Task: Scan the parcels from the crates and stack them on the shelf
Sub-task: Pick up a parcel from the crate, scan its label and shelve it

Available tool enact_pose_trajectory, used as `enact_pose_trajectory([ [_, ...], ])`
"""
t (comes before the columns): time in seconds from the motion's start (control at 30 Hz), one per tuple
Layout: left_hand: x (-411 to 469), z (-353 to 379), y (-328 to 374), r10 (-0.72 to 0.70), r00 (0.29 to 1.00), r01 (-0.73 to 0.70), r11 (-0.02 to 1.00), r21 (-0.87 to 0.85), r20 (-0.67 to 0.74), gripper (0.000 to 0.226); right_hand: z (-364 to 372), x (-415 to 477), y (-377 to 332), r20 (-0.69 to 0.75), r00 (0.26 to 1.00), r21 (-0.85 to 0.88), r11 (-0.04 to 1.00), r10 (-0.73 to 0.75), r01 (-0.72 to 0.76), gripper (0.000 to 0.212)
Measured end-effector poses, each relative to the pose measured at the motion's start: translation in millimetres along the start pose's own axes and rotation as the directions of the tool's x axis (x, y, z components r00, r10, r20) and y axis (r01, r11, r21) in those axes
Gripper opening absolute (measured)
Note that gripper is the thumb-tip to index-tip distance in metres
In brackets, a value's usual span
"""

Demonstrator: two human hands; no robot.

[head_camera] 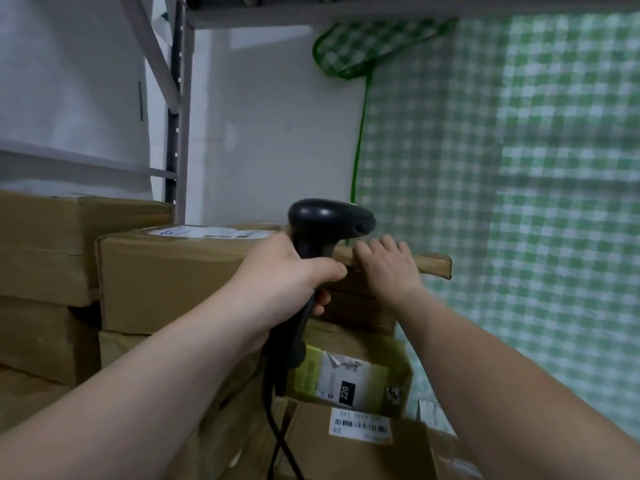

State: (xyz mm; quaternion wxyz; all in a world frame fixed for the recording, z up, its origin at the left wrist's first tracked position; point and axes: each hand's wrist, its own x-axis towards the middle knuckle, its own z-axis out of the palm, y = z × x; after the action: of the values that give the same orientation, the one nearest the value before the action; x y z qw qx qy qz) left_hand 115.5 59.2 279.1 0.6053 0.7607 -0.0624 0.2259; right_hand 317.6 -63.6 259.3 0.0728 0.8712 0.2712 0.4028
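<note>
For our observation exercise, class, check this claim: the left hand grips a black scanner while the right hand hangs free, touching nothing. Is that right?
Not quite. The head view shows the right hand resting on the topmost flat cardboard parcel, not hanging free. The left hand does grip the black scanner.

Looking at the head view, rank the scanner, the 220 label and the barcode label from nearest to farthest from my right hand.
1. The scanner, just left of the right hand.
2. The 220 label, below the hand.
3. The barcode label, lowest, on the front box.
</note>
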Motion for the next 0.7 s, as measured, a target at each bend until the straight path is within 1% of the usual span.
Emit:
enact_pose_trajectory([
  [0.07, 5.0, 5.2, -3.7, -0.014, 1.0, 0.014, 1.0, -0.015, -0.002, 0.015, 9.1, 3.2, 0.4, 0.065, 0.998, 0.029, 0.999, 0.013, -0.015, 0.046],
  [0.13, 7.7, 9.3, -8.8, -0.022, 1.0, 0.022, 1.0, 0.001, 0.004, 0.015, 13.4, 4.2, 0.4, 0.075, 0.997, -0.008, 1.0, 0.025, -0.024, 0.045],
  [0.2, 9.8, 12.9, -13.3, -0.015, 1.0, 0.014, 0.999, 0.042, 0.01, 0.013, 15.0, 3.1, 1.4, 0.039, 0.999, -0.03, 0.999, 0.035, -0.034, 0.041],
  [0.27, 11.8, 16.5, -17.7, -0.019, 1.0, 0.019, 0.997, 0.069, 0.004, 0.01, 13.4, 0.2, 1.7, 0.001, 0.998, 0.026, 0.998, 0.062, -0.062, 0.04],
  [0.33, 12.4, 20.1, -20.5, -0.047, 0.999, 0.047, 0.997, 0.068, -0.008, 0.01, 10.0, -4.2, 2.6, -0.011, 0.997, 0.073, 0.995, 0.073, -0.072, 0.034],
  [0.4, 11.6, 23.0, -20.4, -0.073, 0.997, 0.074, 0.996, 0.058, -0.011, 0.011, 5.7, -10.6, 3.5, -0.029, 0.998, 0.056, 0.997, 0.051, -0.05, 0.03],
  [0.47, 10.6, 23.6, -18.3, -0.093, 0.996, 0.093, 0.994, 0.049, -0.013, 0.012, 1.6, -17.4, 5.2, -0.057, 0.997, 0.038, 0.998, 0.052, -0.05, 0.033],
  [0.57, 9.4, 22.8, -12.6, -0.115, 0.993, 0.115, 0.993, 0.031, -0.021, 0.012, -5.4, -24.7, 6.0, -0.011, 0.992, 0.119, 0.985, 0.126, -0.124, 0.035],
  [0.63, 8.2, 21.4, -9.2, -0.123, 0.992, 0.124, 0.992, 0.024, -0.025, 0.013, -9.7, -25.7, 5.4, 0.031, 0.993, 0.152, 0.981, 0.114, -0.117, 0.03],
  [0.7, 6.7, 19.7, -6.6, -0.129, 0.991, 0.129, 0.991, 0.024, -0.028, 0.014, -11.4, -24.3, 4.7, 0.058, 0.996, 0.18, 0.981, 0.069, -0.078, 0.03],
])
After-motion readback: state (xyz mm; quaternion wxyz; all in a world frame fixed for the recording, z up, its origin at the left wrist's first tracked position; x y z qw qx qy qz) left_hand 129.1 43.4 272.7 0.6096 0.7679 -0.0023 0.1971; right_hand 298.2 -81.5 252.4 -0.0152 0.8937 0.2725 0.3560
